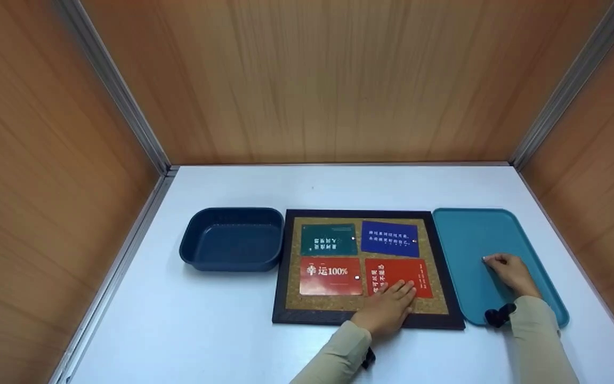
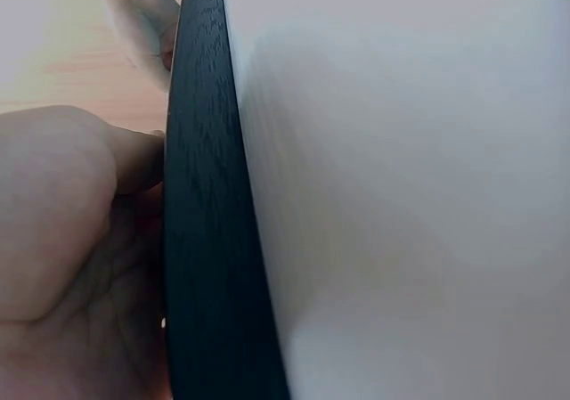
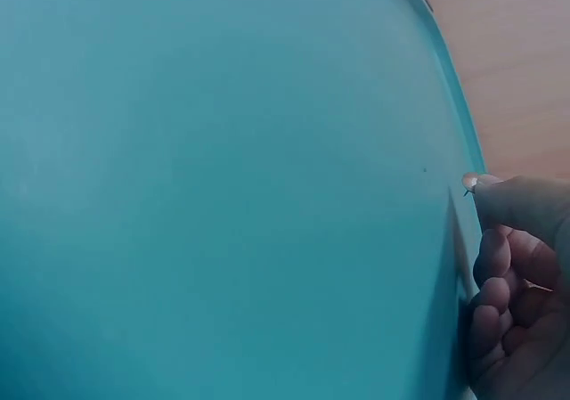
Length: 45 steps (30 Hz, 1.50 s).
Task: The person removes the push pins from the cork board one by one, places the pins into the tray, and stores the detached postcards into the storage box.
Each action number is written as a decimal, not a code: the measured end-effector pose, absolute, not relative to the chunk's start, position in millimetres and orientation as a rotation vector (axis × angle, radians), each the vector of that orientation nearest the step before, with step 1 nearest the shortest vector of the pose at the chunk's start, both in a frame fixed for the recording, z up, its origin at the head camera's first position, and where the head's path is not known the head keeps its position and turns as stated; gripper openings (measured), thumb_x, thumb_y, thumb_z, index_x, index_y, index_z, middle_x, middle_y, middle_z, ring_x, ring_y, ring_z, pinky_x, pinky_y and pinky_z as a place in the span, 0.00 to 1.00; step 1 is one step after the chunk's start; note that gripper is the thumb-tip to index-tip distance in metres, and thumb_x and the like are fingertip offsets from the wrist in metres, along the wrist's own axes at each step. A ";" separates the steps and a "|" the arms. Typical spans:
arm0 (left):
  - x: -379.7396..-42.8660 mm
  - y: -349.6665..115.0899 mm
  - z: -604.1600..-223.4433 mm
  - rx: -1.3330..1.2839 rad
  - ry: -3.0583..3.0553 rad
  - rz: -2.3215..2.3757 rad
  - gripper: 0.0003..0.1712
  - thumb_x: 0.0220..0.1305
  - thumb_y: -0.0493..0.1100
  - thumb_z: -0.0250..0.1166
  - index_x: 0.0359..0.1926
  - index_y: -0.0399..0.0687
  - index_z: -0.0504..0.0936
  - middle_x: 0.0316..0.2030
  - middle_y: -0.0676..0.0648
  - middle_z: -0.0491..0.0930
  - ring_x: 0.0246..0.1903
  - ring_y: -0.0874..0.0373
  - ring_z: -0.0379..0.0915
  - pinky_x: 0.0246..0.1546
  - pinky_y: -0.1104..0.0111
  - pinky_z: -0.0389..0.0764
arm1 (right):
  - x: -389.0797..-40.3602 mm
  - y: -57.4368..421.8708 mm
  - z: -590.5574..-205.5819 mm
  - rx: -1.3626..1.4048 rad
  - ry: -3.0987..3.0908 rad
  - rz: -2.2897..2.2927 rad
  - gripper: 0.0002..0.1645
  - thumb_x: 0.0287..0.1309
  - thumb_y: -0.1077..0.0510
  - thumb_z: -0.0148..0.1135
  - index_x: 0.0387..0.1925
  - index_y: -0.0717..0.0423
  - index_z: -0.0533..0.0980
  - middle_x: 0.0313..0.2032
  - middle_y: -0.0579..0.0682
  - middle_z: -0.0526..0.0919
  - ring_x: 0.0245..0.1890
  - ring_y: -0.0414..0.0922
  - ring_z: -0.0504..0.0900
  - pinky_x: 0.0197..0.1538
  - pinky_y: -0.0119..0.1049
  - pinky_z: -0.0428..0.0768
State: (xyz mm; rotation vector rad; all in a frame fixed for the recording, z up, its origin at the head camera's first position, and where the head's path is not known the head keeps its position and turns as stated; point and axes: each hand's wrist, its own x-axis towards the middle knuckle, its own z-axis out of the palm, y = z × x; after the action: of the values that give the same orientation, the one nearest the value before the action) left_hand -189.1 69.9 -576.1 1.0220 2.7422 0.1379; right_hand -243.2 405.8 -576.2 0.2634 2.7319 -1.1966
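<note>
**Left hand (image 1: 386, 308) on the board (image 1: 315, 317), pin (image 3: 472, 183) pinched over the tray (image 1: 475, 240)**

The white bench (image 1: 221, 330) carries everything. In the middle lies the board, cork in a dark frame. The tray, teal and shallow, sits just beside its right side; the bin (image 1: 240, 248), dark blue, is close by its left.

Four cards lie on the cork in two rows: a green card (image 1: 329, 239) back left, a blue card (image 1: 390, 238) back right, slightly tilted, a red card (image 1: 331, 276) front left reading "幸运100%", and a second red card (image 1: 405, 272) front right.

The left hand lies flat, fingers straight, across the front frame edge and the lower part of the second red card. The right hand (image 1: 514, 274) is over the tray, thumb and forefinger pinching the pin, its other fingers curled.

Smallest are the pins: the pinched one shows a white head and thin dark point in the right wrist view, and a white head (image 1: 357, 277) sits near the right edge of the front-left card.
</note>
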 end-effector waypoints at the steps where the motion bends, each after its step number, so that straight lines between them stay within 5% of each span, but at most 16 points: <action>1: -189.1 70.1 -576.2 1.022 2.742 0.140 0.28 0.76 0.56 0.36 0.74 0.65 0.52 0.74 0.65 0.48 0.74 0.68 0.41 0.74 0.68 0.50 | -243.1 406.4 -576.9 0.267 2.719 -1.209 0.35 0.70 0.44 0.47 0.55 0.76 0.70 0.57 0.76 0.69 0.55 0.64 0.70 0.52 0.54 0.73; 45: -188.3 70.3 -575.8 1.005 2.736 0.183 0.29 0.76 0.56 0.36 0.75 0.64 0.51 0.74 0.64 0.47 0.74 0.68 0.40 0.74 0.68 0.48 | -236.9 408.5 -578.6 0.345 2.709 -1.252 0.36 0.70 0.44 0.47 0.56 0.76 0.69 0.57 0.75 0.70 0.53 0.60 0.70 0.53 0.52 0.72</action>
State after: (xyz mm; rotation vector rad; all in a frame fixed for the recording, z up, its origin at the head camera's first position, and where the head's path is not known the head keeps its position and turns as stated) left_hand -188.3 70.3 -575.8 1.0051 2.7357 0.1830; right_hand -236.9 408.5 -578.6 0.3453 2.7087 -1.2522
